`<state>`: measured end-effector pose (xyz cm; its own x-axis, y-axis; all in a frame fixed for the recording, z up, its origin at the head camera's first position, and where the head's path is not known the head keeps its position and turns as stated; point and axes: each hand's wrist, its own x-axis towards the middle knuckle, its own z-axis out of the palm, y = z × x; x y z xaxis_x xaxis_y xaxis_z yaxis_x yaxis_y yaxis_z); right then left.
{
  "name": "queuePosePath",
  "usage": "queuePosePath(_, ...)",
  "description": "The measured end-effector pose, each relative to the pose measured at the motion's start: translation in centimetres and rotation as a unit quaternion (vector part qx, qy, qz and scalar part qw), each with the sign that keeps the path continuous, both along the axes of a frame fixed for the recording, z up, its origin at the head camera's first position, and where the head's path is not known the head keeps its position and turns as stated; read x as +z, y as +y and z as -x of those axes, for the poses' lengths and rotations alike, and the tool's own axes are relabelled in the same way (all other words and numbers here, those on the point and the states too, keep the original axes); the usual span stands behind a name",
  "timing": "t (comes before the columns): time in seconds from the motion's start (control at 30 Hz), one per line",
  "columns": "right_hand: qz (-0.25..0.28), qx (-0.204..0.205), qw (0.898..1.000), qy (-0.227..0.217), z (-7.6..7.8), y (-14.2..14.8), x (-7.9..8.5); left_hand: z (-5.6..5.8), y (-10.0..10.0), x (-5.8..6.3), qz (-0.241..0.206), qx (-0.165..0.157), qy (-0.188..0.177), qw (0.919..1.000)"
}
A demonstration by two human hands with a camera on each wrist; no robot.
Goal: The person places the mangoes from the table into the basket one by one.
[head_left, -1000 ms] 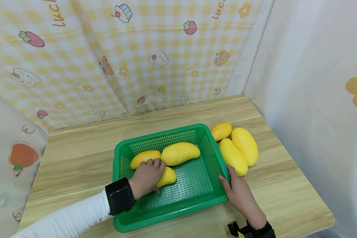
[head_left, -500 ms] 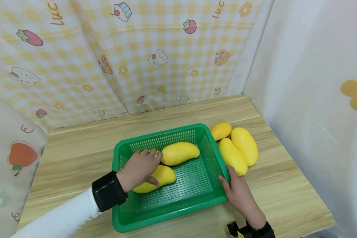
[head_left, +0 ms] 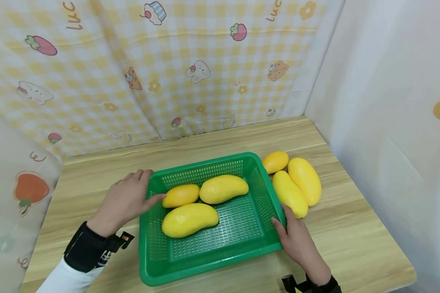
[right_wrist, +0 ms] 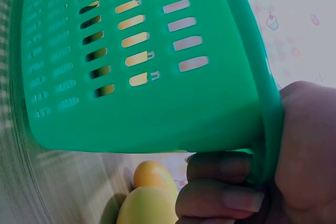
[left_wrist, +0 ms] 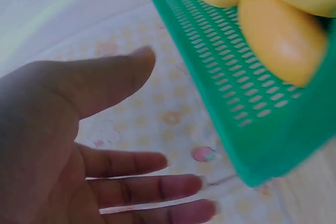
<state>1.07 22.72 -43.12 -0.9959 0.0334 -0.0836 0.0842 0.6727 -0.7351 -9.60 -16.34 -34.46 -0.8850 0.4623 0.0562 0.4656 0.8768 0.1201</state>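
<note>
Head view: we're watching the left hand [head_left: 128,195] hovering, fingers spread and holding nothing, beside the far left corner of a green, rectangular plastic mesh basket [head_left: 238,219]; the left wrist camera is showing a gap between them. The right hand [head_left: 297,238] is gripping the right short rim, toward its near corner. So the basket's long axis is running from one hand's side to the other's. Three elongated yellow mangoes [head_left: 190,220] are lying inside, leftward. Three outer yellow mangoes [head_left: 305,181] are crowding the right wall; we're finding more room leftward across the wood-grain tabletop [head_left: 89,175].
</note>
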Motion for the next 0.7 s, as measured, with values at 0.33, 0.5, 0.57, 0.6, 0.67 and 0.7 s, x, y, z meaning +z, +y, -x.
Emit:
queuePosePath(0.33, 0.005, -0.005, 1.000, -0.010, 0.0, -0.1, 0.0, -1.8, -2.6, -3.0, -0.120, 0.108, -0.055, 0.9853)
queuePosePath(0.5, 0.009, -0.003, 1.000, -0.013, 0.0, -0.1, 0.2, -2.7, -3.1, -4.7, -0.195, 0.152, -0.124, 0.9610)
queuePosePath(0.57, 0.007, -0.002, 1.000, -0.013, 0.0, -0.1, 0.3, -3.2, -3.1, -5.3, -0.218, 0.162, -0.142, 0.9520)
queuePosePath(0.6, 0.006, -0.002, 1.000, -0.013, 0.0, -0.1, 0.3, -3.5, -3.0, -5.6, -0.227, 0.167, -0.148, 0.9481)
queuePosePath(0.67, 0.004, -0.001, 1.000, -0.014, 0.1, 0.0, 0.4, -4.0, -2.8, -6.3, -0.244, 0.178, -0.156, 0.9403)
queuePosePath(0.7, 0.004, 0.000, 1.000, -0.014, 0.1, 0.0, 0.4, -4.2, -2.6, -6.6, -0.253, 0.186, -0.161, 0.9356)
